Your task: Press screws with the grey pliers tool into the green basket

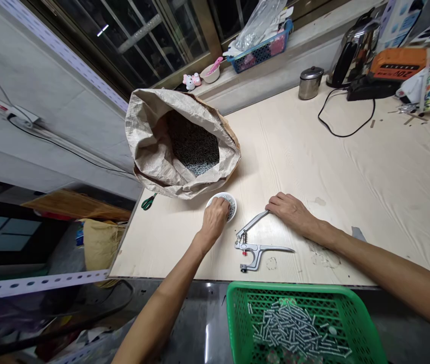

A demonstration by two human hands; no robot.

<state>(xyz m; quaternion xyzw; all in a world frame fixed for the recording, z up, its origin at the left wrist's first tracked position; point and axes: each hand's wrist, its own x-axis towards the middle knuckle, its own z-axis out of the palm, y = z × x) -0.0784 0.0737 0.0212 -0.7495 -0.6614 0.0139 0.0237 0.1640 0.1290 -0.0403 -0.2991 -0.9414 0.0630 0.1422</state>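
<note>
My left hand [215, 220] reaches into a small white bowl [235, 202] of tiny silvery metal pieces. Its fingers are curled together and their tips are hidden, so what they pinch cannot be made out. At the free end of the upper handle of silver snap pliers [254, 248], my right hand [290, 211] has its fingers closed on the tip. The pliers lie on the table with their handles spread and a spring near the hinge. Behind the bowl stands a large woven sack [148, 146], its mouth folded open over a mass of dark small metal pieces [195, 144].
A green basket [298, 288] below the table's front edge holds many ribbed metal pieces [294, 326]. Green-handled scissors [148, 202] lie left of the bowl. Farther back are a lidded metal cup [311, 82], a kettle [354, 50], an orange box [398, 63] and a black cable [324, 121].
</note>
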